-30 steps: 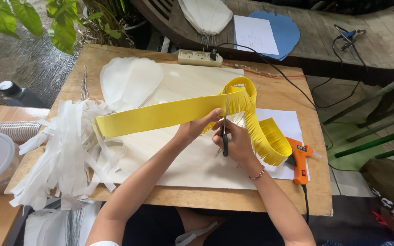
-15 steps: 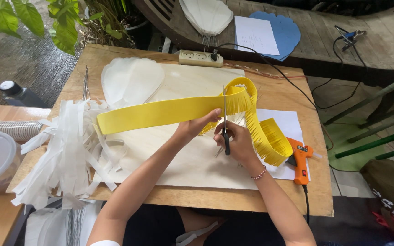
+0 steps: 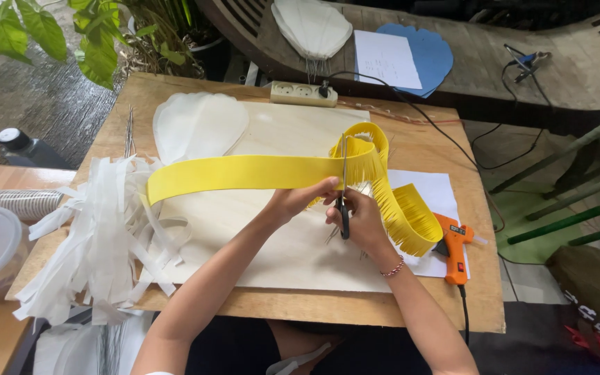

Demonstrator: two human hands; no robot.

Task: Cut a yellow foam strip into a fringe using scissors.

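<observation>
While gripping scissors [image 3: 343,182] in right hand [image 3: 359,221], left hand [image 3: 298,199] pinching yellow strip [image 3: 244,173], fringing mid-frame; right stretch already fringed, left stretch still uncut

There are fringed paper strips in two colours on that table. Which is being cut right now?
The yellow strip: the left hand holds it while scissors in the right hand snip its edge. The white strips lie piled, untouched, at the table's left.

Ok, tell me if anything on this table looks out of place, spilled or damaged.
Nothing looks spilled or broken. The pile of white fringed strips spills over the table's left front edge. The orange glue gun lies near the right edge. The right hand holds scissors on the yellow strip, which the left hand steadies.
</observation>
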